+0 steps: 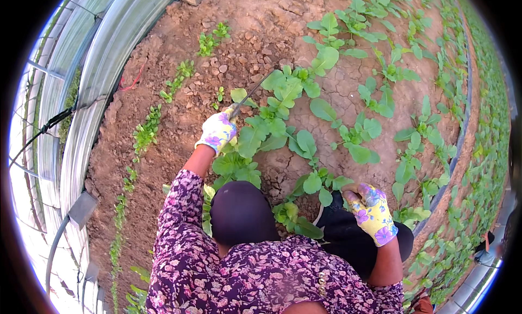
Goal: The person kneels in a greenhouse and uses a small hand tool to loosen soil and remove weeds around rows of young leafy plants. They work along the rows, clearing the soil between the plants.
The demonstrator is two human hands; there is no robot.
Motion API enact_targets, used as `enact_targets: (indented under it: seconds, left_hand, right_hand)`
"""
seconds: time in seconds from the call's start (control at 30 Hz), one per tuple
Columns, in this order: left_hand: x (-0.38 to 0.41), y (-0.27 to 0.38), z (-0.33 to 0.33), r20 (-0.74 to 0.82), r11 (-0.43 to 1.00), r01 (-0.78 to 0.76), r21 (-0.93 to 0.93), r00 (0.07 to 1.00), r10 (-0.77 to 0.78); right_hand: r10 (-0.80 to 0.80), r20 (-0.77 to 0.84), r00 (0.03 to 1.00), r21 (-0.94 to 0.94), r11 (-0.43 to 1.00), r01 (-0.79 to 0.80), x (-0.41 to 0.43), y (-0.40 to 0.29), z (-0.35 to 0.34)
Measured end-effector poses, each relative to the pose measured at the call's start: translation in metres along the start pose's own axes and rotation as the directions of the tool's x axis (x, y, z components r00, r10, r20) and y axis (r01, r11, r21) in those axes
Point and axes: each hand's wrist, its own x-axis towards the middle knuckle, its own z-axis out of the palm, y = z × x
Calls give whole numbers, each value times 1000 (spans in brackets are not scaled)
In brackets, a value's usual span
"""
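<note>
My left hand (218,130), in a yellow glove with purple flowers, grips a thin dark metal hand tool (253,90). The tool slants up and right from my fist, its far end beside a broad-leaved green plant (287,90). More such leaves (253,141) are close to the glove's right side. My right hand (372,214), in a matching glove, is above my dark-trousered knee (401,238). Its fingers curl inward beside the leaves of another plant (316,183); whether anything is inside them cannot be seen.
Rows of leafy plants (363,139) grow in cracked soil on the right, past which runs a dark hose (456,159). Small seedlings (147,128) line the loose soil on the left. Plastic sheeting (110,41) forms the left edge. Another person (485,249) is at far right.
</note>
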Motion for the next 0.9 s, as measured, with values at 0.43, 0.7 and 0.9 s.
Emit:
enact_targets:
  seconds: [0.43, 0.7, 0.9]
  left_hand:
    - [-34, -24, -6, -229, 974, 30, -225, 970, -83]
    - [-36, -35, 14, -67, 972, 145, -184, 985, -160]
    - [4, -28, -5, -221, 972, 38, -230, 971, -91]
  right_hand:
    - [-173, -39, 984, -57, 984, 171, -2, 3, -1]
    - [-11, -11, 1000, 34, 999, 12, 1, 2, 2]
    - [-7, -20, 1000, 41, 999, 8, 6, 6, 6]
